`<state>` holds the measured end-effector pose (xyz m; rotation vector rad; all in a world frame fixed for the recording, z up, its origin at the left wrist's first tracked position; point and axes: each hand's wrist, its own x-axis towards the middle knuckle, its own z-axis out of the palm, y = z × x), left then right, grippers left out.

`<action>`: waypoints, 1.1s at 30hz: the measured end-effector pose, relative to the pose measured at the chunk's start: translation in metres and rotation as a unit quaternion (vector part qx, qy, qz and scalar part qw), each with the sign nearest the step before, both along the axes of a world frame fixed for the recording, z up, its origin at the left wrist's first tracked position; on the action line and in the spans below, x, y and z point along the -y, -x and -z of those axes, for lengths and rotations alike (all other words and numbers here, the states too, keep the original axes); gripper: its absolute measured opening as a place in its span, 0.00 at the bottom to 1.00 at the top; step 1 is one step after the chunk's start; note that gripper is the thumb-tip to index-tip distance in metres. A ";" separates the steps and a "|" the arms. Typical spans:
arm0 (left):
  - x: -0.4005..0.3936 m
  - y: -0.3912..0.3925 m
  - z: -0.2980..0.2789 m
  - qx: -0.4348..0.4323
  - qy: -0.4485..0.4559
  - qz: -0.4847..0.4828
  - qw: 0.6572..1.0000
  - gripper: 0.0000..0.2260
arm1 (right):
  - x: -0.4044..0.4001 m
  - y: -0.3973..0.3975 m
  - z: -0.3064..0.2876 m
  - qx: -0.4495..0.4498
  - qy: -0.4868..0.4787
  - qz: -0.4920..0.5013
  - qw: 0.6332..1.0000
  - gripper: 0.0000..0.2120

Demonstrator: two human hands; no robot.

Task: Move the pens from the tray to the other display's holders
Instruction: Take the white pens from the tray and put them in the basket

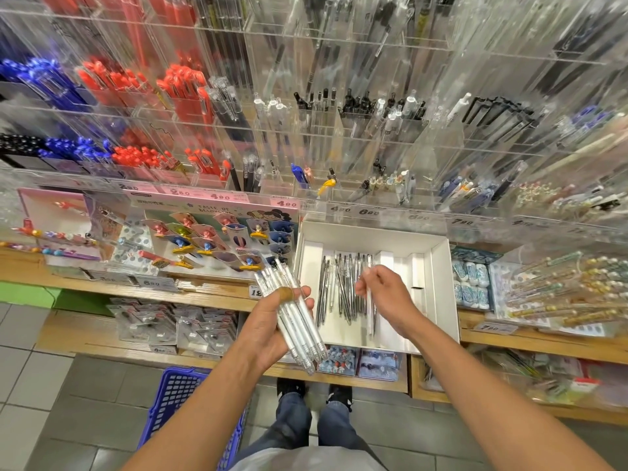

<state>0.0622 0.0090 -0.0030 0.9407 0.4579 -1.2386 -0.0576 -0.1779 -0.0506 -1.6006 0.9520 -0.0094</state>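
Observation:
A white cardboard tray (438,266) sits on the wooden shelf and holds several clear pens (343,287) lying in its left compartments. My left hand (272,328) grips a bundle of clear white pens (295,317), tips pointing down toward me, just left of the tray. My right hand (384,294) hovers over the tray and pinches a single clear pen (369,311) that hangs down from its fingers. Above the shelf rise the clear acrylic pen holders (339,130) of the wall display, many partly filled.
Red pens (183,86) and blue pens (40,79) fill holders at left. A pink novelty pen display (221,239) stands left of the tray, clip boxes (472,283) to its right. A blue basket (180,402) sits on the tiled floor by my feet.

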 end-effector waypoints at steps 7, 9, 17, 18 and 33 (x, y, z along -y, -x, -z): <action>-0.001 -0.004 -0.003 0.001 -0.018 -0.001 1.000 0.14 | -0.032 -0.059 0.048 -0.255 0.140 -0.104 0.951 0.12; -0.004 -0.007 -0.003 0.005 -0.018 -0.010 1.000 0.16 | -0.037 -0.067 0.055 -0.288 0.182 -0.105 0.934 0.09; -0.018 -0.018 -0.003 0.011 -0.016 -0.021 1.000 0.19 | -0.047 -0.084 0.064 -0.348 0.244 -0.088 0.901 0.08; -0.019 -0.019 -0.002 0.012 -0.019 -0.015 1.000 0.19 | -0.048 -0.087 0.065 -0.354 0.241 -0.084 0.900 0.09; -0.030 -0.020 0.013 0.019 -0.031 0.040 0.999 0.12 | -0.013 -0.052 0.031 -0.257 0.054 -0.014 0.965 0.30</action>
